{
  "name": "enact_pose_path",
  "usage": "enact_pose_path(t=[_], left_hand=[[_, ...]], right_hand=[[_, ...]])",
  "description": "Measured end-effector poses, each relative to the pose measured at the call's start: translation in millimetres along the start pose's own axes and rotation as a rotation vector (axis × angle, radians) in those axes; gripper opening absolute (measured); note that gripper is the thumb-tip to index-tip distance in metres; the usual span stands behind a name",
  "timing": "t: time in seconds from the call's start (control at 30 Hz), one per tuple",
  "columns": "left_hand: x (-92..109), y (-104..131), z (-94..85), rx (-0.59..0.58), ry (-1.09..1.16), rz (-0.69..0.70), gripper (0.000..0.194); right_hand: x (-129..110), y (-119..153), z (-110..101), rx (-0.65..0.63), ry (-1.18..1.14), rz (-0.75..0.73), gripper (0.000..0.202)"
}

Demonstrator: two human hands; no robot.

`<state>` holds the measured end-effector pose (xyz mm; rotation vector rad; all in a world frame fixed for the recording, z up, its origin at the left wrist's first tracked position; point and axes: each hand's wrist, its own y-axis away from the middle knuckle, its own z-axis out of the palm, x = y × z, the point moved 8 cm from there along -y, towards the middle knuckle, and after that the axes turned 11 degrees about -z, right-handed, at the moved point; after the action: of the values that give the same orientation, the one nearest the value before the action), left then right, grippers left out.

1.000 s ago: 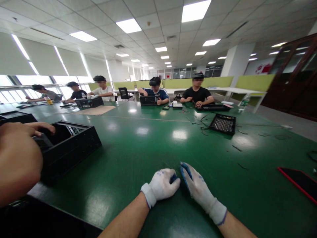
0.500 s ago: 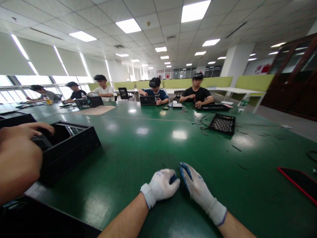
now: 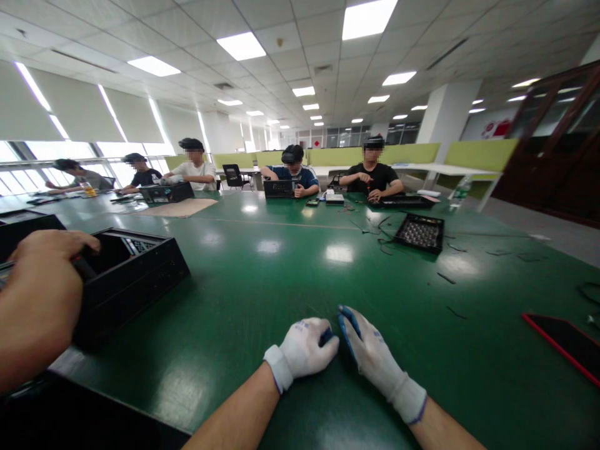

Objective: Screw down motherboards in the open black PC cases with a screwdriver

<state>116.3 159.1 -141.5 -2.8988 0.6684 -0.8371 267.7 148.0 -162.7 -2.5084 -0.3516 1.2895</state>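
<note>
White-knit-gloved left hand (image 3: 305, 347) curled, closure unclear; right hand (image 3: 371, 351) unclenched, fingers straight; glossy green tabletop (image 3: 234, 300) beneath.

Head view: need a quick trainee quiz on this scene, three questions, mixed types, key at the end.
1. True or false: the left hand and the right hand both wear gloves.

2. Multiple choice: the red-edged flat object lies
a) between the two gloved hands
b) under the left hand
c) to the right of the right hand

3. Fill in the blank: a co-worker's bare hand is at the open-topped black case on the ____ side of the picture.

Key:
1. True
2. c
3. left
</note>
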Motion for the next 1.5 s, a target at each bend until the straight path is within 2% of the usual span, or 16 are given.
enact_pose_path(t=[0.3, 0.47, 0.73, 1.0, 1.23, 1.5], left_hand=[[2.2, 0.1, -2.0, -0.008, -0.002, -0.006, 0.026], [3.3, -0.1, -2.2, -0.016, -0.005, 0.001, 0.026], [3.5, 1.0, -2.7, -0.027, -0.009, -0.007, 0.027], [3.3, 0.7, -2.7, -0.028, -0.007, -0.014, 0.025], [2.7, 1.1, -2.1, -0.028, -0.009, -0.017, 0.027], [1.6, 0.9, -0.7, -0.004, -0.011, 0.009, 0.026]], right_hand=[[-3.8, -0.3, -1.5, 0.012, 0.006, -0.047, 0.06], [0.2, 0.8, -0.9, 0.012, -0.004, 0.001, 0.063], [-1.1, 0.0, -1.2, 0.026, 0.003, -0.028, 0.06], [-5.3, -0.5, -2.4, 0.018, 0.019, -0.116, 0.057], [0.6, -0.3, -1.1, 0.017, 0.015, -0.019, 0.063], [-7.9, -0.8, -3.2, 0.006, 0.034, -0.126, 0.054]])
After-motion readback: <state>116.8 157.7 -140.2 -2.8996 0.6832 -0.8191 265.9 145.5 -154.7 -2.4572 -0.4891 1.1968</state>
